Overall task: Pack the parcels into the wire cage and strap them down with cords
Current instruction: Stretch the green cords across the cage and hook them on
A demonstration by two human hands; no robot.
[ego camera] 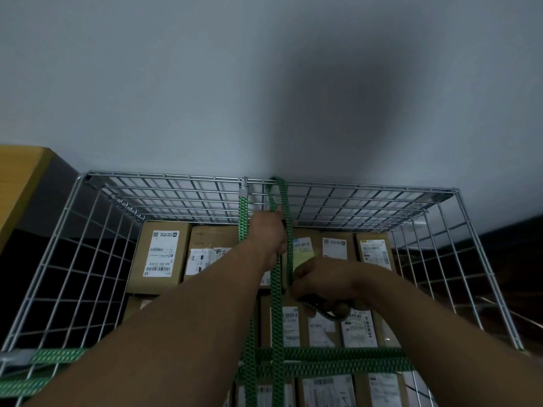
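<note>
Cage status:
- Wire cage (352, 185) fills the middle and lower frame, against the grey wall (176, 83). Parcels (160, 254) are packed inside as labelled cartons, several rows visible, tops below the rim.
- Hooked cord (243, 210): its pale hook is on the far top wire, centre frame, and it runs down toward the bottom edge.
- Cross cords (338, 354): two run left to right across the lower frame, over the cartons.
- Looped cord (282, 198): goes over the far rim just right of the hook, with two strands coming back toward the camera.
- Left hand (269, 236): fingers wrapped tight round the looped cord's strands just below the far rim.
- Right hand (323, 284): fingers curled into a fist, right of centre, on what looks like the tail of the same cord. A dark loop hangs under the fist. I can't tell whether there's a hook on that end.

Risks, as I read it:
- The loop only bears on one thin wire. A sideways pull could slide it along the rim into the hook and leave the right-hand cartons unrestrained.
- The cord is elastic, so a slipped grip under tension means snap-back toward the face or wrists.
- If the free end has no firm anchor, it goes slack and the top row can shift.
- Too much pull on the far panel may bow the mesh or strain the spiral corner joints.
</note>
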